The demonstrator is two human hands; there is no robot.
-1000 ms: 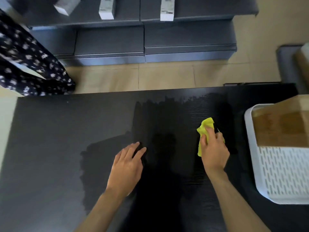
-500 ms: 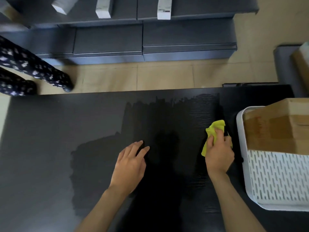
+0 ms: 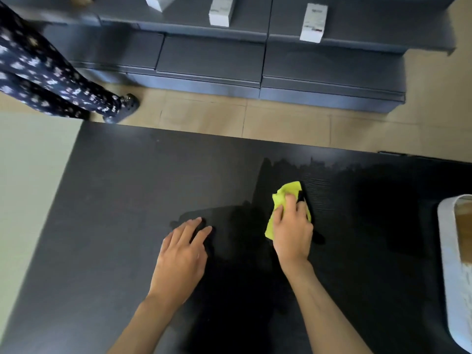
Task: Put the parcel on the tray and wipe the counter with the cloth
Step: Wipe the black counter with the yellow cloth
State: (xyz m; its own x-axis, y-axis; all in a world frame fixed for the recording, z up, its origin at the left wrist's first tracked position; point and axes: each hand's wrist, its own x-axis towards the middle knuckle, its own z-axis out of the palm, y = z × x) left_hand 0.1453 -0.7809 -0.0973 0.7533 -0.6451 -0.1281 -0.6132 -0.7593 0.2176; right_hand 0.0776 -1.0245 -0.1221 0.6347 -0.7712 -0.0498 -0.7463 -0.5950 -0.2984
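My right hand [image 3: 292,232] presses a yellow-green cloth [image 3: 284,198] flat on the black counter [image 3: 115,213], near its middle. A darker wiped patch spreads around and to the right of the cloth. Beside it, my left hand [image 3: 182,256] rests palm down on the counter with the fingers spread and nothing in it. At the right edge of the view stands the white slotted tray [image 3: 450,272], and a sliver of the brown cardboard parcel [image 3: 464,231] shows inside it.
Beyond the counter's far edge lies a tan floor with grey low shelving [image 3: 255,60] holding small white boxes [image 3: 313,23]. A person in dark floral trousers [image 3: 46,80] stands at the far left. A pale surface [image 3: 28,187] adjoins the counter's left side.
My right hand has slid the cloth leftward, away from the tray. The view has turned left, so most of the tray and parcel have left the frame. The left hand stays planted.
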